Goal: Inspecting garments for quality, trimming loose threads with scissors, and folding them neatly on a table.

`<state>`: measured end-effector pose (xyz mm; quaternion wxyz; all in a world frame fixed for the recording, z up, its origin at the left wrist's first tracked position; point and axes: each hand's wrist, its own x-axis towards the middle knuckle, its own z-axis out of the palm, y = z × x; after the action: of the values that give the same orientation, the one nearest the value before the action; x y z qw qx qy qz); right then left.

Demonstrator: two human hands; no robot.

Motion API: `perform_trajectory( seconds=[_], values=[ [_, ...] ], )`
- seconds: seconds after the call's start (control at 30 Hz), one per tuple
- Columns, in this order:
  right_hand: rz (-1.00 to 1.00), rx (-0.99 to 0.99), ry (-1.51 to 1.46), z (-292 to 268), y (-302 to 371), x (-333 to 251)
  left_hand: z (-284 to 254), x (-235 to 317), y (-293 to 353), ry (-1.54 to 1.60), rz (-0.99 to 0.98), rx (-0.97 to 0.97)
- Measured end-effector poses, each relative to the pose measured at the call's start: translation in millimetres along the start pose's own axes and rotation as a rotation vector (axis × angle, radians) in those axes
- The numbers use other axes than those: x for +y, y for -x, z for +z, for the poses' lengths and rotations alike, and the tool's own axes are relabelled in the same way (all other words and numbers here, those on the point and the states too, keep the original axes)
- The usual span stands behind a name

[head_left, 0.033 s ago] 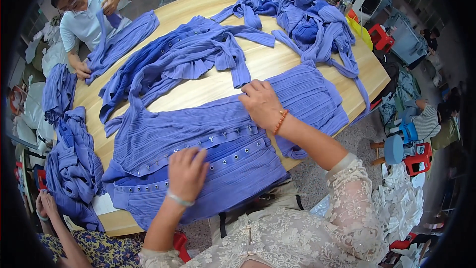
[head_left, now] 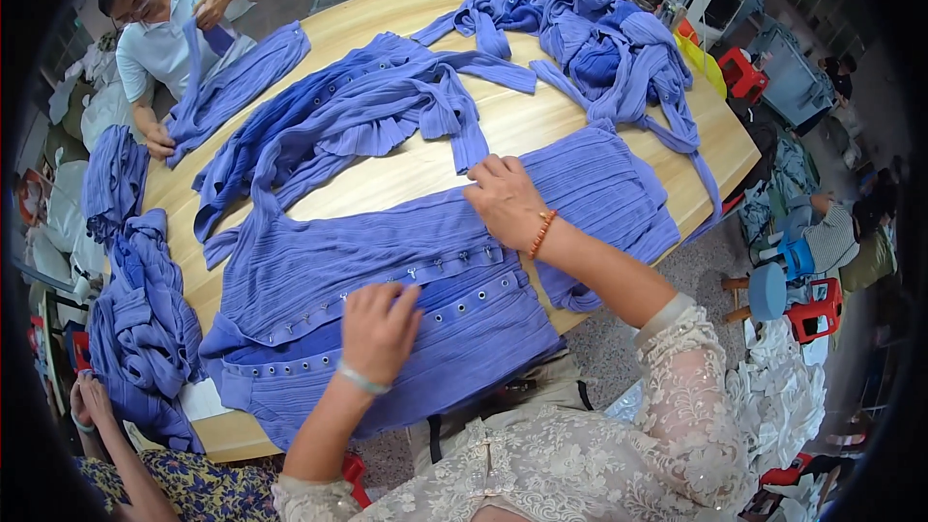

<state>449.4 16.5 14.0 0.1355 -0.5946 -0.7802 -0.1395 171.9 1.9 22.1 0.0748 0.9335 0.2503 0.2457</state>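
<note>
A blue-purple ribbed cardigan point(head_left: 338, 251) lies spread on the table in front of me, its front partly open. One front edge carries a row of metal hooks, the other a row of eyelets, with darker fabric between them. My right hand point(head_left: 505, 198) is at the cardigan's far edge, fingers bent and closed on the fabric. Over the eyelet row is my left hand point(head_left: 379, 333), its fingers loosely bent and apart, with nothing visible in them. The palm side of each hand is hidden. A folded blue-purple garment point(head_left: 604, 193) lies beyond my right hand.
More blue-purple garments lie farther back on the wooden table point(head_left: 372, 191), with a heap point(head_left: 599, 39) at the far right and a pile point(head_left: 145, 309) at the left edge. A person in a white shirt point(head_left: 188, 14) handles another garment at the far left. Other people's arms show nearby.
My left hand has shifted a little to the right and away from me over the cardigan. The right hand has barely moved; the cardigan lies as before.
</note>
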Motion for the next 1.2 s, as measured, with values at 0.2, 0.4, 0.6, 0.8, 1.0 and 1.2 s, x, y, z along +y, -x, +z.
perform_trajectory(
  seconds=[0.2,0.4,0.6,0.8,1.0,1.2],
  values=[
    [-0.042,-0.111,0.034,17,-18,12,66,9,-64,0.038,0.046,-0.005],
    [-0.013,-0.101,-0.007,19,-24,23,82,4,-76,-0.019,0.070,-0.087],
    [-0.029,0.142,0.039,19,-48,36,71,13,-89,0.155,-0.037,-0.106],
    [-0.057,0.170,0.138,33,-66,40,86,3,-95,0.059,-0.017,-0.122],
    [-0.050,0.229,0.143,36,-78,49,75,4,-110,0.267,-0.036,0.064],
    [-0.043,0.230,0.176,35,-83,52,80,15,-107,0.404,-0.061,0.047]
  ],
)
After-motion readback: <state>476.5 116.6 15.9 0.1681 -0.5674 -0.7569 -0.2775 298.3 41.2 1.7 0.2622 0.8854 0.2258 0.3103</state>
